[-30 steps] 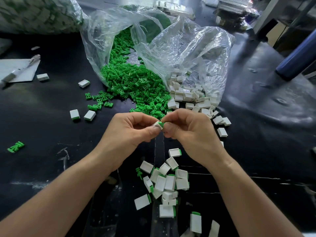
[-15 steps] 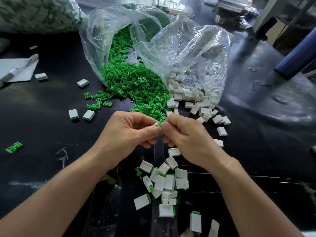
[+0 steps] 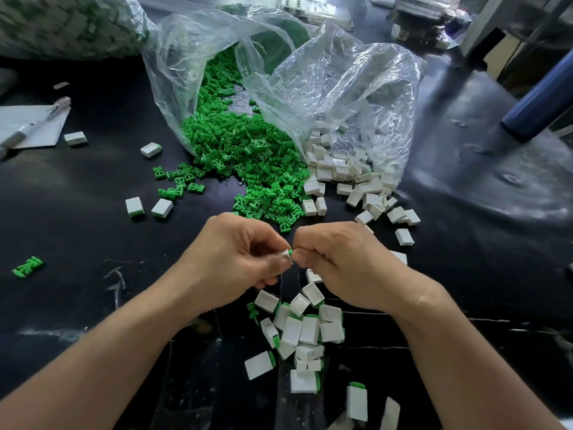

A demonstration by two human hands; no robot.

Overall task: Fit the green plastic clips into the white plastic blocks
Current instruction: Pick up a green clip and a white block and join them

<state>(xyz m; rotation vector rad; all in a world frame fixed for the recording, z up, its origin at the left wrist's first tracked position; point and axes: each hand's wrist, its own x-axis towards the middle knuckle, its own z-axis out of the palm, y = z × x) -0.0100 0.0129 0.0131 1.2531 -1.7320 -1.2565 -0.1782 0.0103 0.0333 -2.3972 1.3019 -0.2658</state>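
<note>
Head view: we pinch a white block [image 3: 283, 253] in our left hand [image 3: 229, 262] and a green clip [image 3: 290, 252] in our right hand [image 3: 344, 268], above the table [image 3: 93, 243]. The clip's end meets the block. We judge this to be the pressing-in step. Next we need a straight, firm push until the clip seats, then a drop onto the pile [image 3: 310, 330].

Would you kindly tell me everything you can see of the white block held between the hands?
The white block is a small, smooth plastic piece, mostly hidden; only one pale corner shows. The left hand pinches it between thumb and fingertips, above the black table. A green clip pokes from the end facing the right hand, which pinches that clip. How deep the clip sits cannot be told.
</note>
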